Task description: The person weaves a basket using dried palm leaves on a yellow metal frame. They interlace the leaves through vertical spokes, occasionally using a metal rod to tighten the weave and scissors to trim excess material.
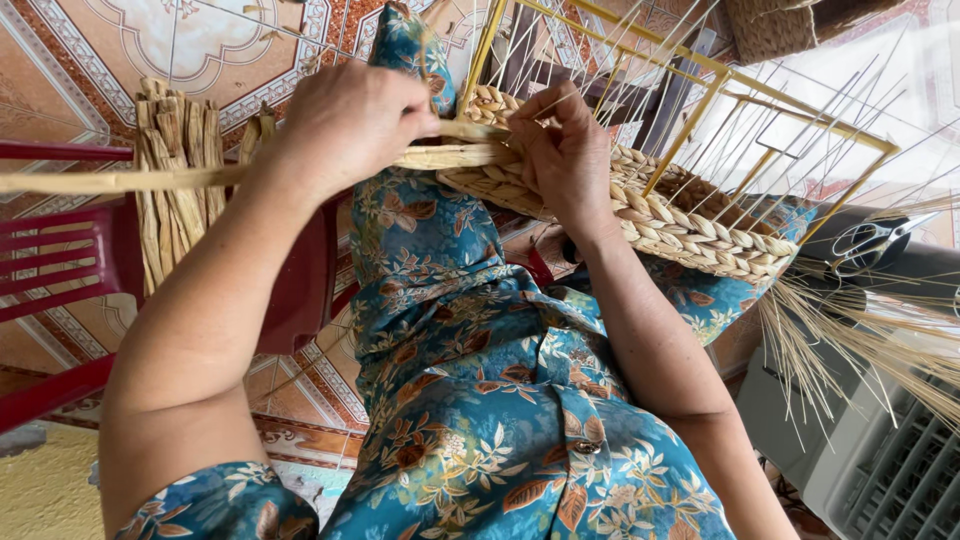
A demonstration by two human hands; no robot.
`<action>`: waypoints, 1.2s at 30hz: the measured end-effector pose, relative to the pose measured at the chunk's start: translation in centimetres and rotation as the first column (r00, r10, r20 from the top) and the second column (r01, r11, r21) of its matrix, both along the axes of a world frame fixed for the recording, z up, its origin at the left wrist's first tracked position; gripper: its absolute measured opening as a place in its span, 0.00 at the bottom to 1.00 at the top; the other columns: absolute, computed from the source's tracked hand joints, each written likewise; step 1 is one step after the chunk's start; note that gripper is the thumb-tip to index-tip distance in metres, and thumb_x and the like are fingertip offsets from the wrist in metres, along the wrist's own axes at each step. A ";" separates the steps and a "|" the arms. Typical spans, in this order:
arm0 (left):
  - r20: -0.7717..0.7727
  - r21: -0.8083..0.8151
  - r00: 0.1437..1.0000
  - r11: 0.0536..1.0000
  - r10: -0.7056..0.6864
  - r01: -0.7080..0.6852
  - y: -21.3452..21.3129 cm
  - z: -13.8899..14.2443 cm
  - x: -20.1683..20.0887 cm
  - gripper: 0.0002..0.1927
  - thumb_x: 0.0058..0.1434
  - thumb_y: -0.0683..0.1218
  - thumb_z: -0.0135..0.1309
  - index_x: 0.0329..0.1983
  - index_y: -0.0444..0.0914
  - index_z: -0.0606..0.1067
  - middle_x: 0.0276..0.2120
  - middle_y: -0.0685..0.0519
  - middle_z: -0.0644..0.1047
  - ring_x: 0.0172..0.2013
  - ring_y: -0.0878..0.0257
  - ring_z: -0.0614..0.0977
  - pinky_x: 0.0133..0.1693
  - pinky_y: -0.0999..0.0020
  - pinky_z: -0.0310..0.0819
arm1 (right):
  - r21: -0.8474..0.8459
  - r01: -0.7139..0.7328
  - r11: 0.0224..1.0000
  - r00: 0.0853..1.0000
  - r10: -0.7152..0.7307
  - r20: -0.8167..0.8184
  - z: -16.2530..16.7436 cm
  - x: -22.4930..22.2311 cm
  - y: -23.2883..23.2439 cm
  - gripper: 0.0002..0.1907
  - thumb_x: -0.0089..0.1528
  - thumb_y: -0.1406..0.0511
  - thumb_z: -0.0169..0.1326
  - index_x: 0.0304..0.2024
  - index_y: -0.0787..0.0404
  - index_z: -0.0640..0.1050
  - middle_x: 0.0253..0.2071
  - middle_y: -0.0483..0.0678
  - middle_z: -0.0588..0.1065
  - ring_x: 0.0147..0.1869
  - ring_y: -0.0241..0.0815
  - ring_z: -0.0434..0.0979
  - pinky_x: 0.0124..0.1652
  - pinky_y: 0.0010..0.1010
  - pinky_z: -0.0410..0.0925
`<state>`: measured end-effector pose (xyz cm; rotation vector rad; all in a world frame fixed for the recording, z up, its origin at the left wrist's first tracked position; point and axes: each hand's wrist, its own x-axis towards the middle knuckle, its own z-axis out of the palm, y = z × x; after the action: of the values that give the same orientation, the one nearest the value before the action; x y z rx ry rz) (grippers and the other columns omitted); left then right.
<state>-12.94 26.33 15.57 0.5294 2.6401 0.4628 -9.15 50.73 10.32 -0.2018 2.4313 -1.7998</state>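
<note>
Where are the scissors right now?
In the head view the scissors lie at the far right, on top of a grey box, just past the corner of the woven basket and above a spray of thin reeds.

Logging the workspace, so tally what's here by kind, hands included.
Hands: 2, left hand and right hand
Half-woven straw basket on yellow wire frame: 1
Bundle of dried flat reeds: 1
Metal scissors: 1
Red plastic chair: 1
Total: 6
</note>
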 end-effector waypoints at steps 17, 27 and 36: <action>-0.277 -0.231 0.855 0.894 -0.438 0.383 3.6 -0.9 0.0 0.05 0.66 0.37 0.58 0.43 0.30 0.79 0.35 0.41 0.78 0.27 0.63 0.78 0.32 0.64 0.79 | 0.332 -0.072 0.941 0.950 0.166 -0.263 3.2 0.1 0.3 0.08 0.69 0.69 0.58 0.48 0.66 0.81 0.39 0.51 0.81 0.33 0.33 0.81 0.29 0.23 0.76; -0.362 0.222 0.932 0.972 0.005 0.082 4.5 2.7 1.0 0.13 0.72 0.47 0.55 0.34 0.34 0.78 0.23 0.51 0.75 0.22 0.60 0.74 0.26 0.65 0.73 | 0.417 -0.018 0.909 0.953 0.141 -0.267 0.8 -0.1 -0.9 0.05 0.69 0.72 0.54 0.45 0.66 0.71 0.34 0.53 0.78 0.36 0.46 0.82 0.35 0.36 0.74; 0.045 0.495 0.999 0.868 0.025 -0.044 4.7 -3.0 -2.6 0.09 0.71 0.47 0.56 0.38 0.40 0.81 0.29 0.47 0.80 0.25 0.62 0.79 0.27 0.70 0.76 | -0.059 0.037 0.998 0.986 -0.027 0.167 0.9 -0.4 -0.3 0.05 0.69 0.75 0.49 0.47 0.66 0.70 0.35 0.49 0.80 0.27 0.31 0.76 0.26 0.22 0.71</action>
<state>-15.57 31.01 12.58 0.6149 2.4858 1.1696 -9.60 50.39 11.17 -0.0169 2.2797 -1.8266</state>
